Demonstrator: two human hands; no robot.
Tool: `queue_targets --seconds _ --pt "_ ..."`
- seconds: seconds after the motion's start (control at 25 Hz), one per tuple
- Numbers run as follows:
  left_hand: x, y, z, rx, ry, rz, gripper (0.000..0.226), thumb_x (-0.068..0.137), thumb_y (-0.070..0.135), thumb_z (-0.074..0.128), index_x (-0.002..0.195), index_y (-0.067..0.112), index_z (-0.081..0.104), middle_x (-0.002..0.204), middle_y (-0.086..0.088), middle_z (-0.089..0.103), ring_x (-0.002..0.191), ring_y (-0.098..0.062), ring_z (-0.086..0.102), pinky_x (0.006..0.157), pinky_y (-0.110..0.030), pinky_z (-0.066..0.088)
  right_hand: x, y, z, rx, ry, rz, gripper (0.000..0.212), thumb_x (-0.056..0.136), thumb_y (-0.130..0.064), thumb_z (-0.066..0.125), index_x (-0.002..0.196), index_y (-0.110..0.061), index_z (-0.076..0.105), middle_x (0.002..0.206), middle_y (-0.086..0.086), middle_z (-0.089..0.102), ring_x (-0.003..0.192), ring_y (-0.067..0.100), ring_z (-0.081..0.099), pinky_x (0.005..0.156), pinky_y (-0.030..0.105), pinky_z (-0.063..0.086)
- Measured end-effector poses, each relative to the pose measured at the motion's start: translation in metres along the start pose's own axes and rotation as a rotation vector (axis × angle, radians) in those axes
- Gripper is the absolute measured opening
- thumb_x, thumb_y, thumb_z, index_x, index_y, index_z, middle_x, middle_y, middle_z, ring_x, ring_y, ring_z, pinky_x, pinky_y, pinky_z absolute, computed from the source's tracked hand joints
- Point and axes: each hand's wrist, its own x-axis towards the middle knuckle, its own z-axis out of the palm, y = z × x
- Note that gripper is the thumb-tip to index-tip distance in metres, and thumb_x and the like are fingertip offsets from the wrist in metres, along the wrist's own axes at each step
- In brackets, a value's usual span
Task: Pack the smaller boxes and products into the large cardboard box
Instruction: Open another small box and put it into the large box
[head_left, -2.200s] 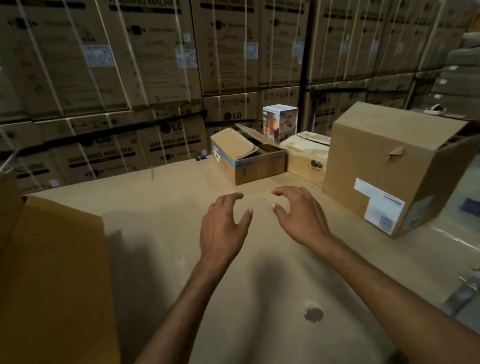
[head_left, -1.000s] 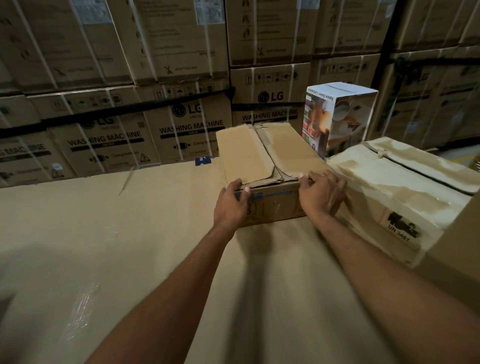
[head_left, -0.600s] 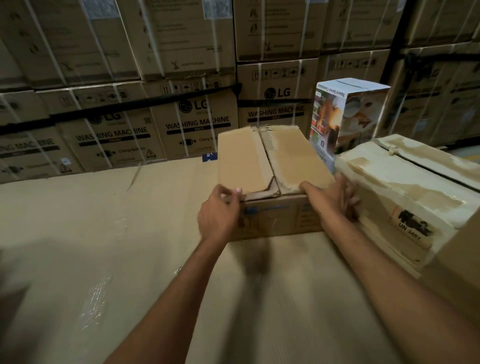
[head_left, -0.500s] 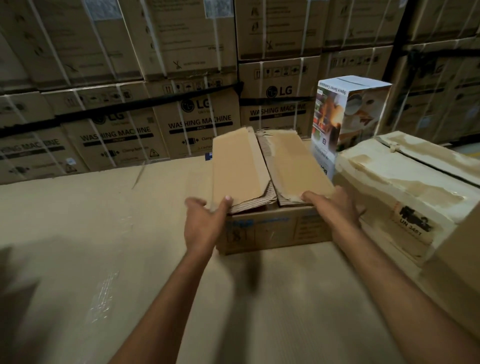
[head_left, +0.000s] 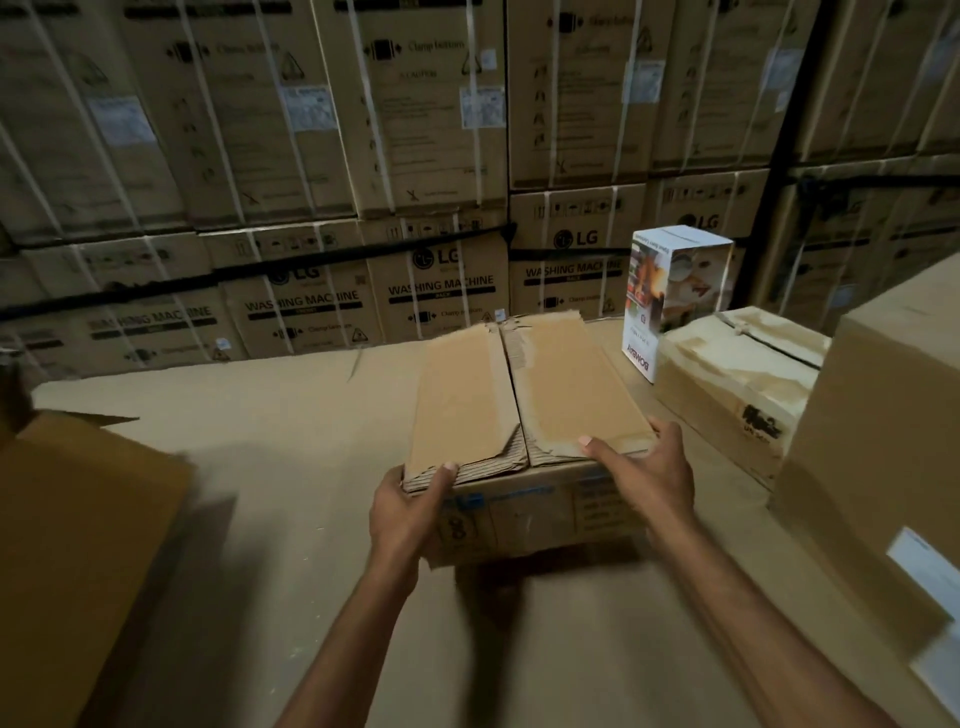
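Observation:
A small brown cardboard box (head_left: 524, 395) with its two top flaps folded down is held between both hands, lifted slightly off the cardboard work surface (head_left: 270, 431). My left hand (head_left: 408, 512) grips its near left corner, thumb on the flap. My right hand (head_left: 647, 478) grips its near right corner. An orange-brown flap of the large open box (head_left: 78, 551) fills the lower left; its inside is out of view. A white printed product box (head_left: 672, 296) stands upright behind a pale worn box (head_left: 737, 384) on the right.
A tall brown carton with a white label (head_left: 883, 441) stands at the right edge. Stacked washing machine cartons (head_left: 363, 208) form a wall along the back of the surface.
Both hands reached forward, pressed the small box's flaps down, took hold of its near corners and drew it toward me and leftward, away from the pale worn box.

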Motion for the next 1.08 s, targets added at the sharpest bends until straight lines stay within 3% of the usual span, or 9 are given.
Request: queue_targets --seconds 0.12,0.28,0.36,0.44,0.6,0.92,1.08 --pt "-0.044 0.017 -0.051 -0.053 0.044 0.123 0.055 0.072 0.064 0.075 0.112 0.027 0.066 0.104 0.008 0.074 0.096 -0.016 0.07 0.086 -0.048 0.06 -0.061 -0.031 -0.014 0.02 0.035 -0.095 0.09 0.068 -0.048 0.091 0.139 -0.023 0.042 0.114 -0.006 0.059 0.107 0.021 0.06 0.089 0.036 0.052" --pt "-0.095 0.051 -0.126 -0.139 0.085 0.251 0.05 0.084 0.049 0.076 0.126 0.024 0.064 0.114 0.006 0.07 0.106 -0.016 0.065 0.088 -0.038 0.058 -0.147 -0.064 -0.022 0.085 0.091 -0.17 0.104 0.059 -0.062 0.088 0.144 -0.02 0.044 0.125 -0.003 0.064 0.117 0.024 0.062 0.101 0.046 0.052" --pt "-0.116 0.065 -0.161 -0.163 0.097 0.3 0.058 0.085 0.049 0.075 0.136 0.025 0.059 0.121 0.005 0.067 0.111 -0.017 0.062 0.085 -0.036 0.056 -0.188 -0.077 -0.023 0.119 0.111 -0.217 0.109 0.053 -0.072 0.082 0.144 -0.023 0.048 0.129 -0.002 0.066 0.118 0.021 0.063 0.101 0.047 0.053" --pt "-0.135 0.072 -0.194 -0.191 0.099 0.329 0.063 0.085 0.051 0.074 0.141 0.029 0.054 0.125 0.007 0.063 0.114 -0.018 0.06 0.084 -0.034 0.055 -0.227 -0.089 -0.024 0.164 0.123 -0.265 0.1 0.056 -0.069 0.083 0.141 -0.025 0.053 0.124 -0.005 0.068 0.114 0.018 0.064 0.101 0.045 0.054" --pt "-0.172 0.091 -0.249 -0.196 0.123 0.407 0.078 0.076 0.064 0.073 0.144 0.032 0.054 0.132 0.007 0.063 0.118 -0.018 0.06 0.094 -0.046 0.057 -0.288 -0.113 -0.032 0.265 0.136 -0.299 0.095 0.061 -0.065 0.086 0.14 -0.024 0.054 0.121 -0.007 0.068 0.109 0.016 0.066 0.098 0.043 0.056" --pt "-0.233 0.125 -0.343 -0.219 0.202 0.535 0.072 0.078 0.06 0.074 0.142 0.032 0.056 0.124 0.009 0.067 0.113 -0.013 0.062 0.091 -0.042 0.059 -0.377 -0.175 -0.039 0.354 0.091 -0.395 0.087 0.061 -0.067 0.083 0.135 -0.027 0.06 0.117 -0.01 0.07 0.105 0.012 0.067 0.097 0.04 0.056" --pt "-0.252 0.137 -0.385 -0.231 0.205 0.566 0.075 0.073 0.067 0.073 0.138 0.033 0.059 0.122 0.007 0.069 0.112 -0.013 0.065 0.089 -0.04 0.06 -0.415 -0.199 -0.038 0.358 0.095 -0.412 0.097 0.057 -0.074 0.08 0.139 -0.027 0.056 0.118 -0.012 0.069 0.106 0.012 0.066 0.097 0.042 0.056"
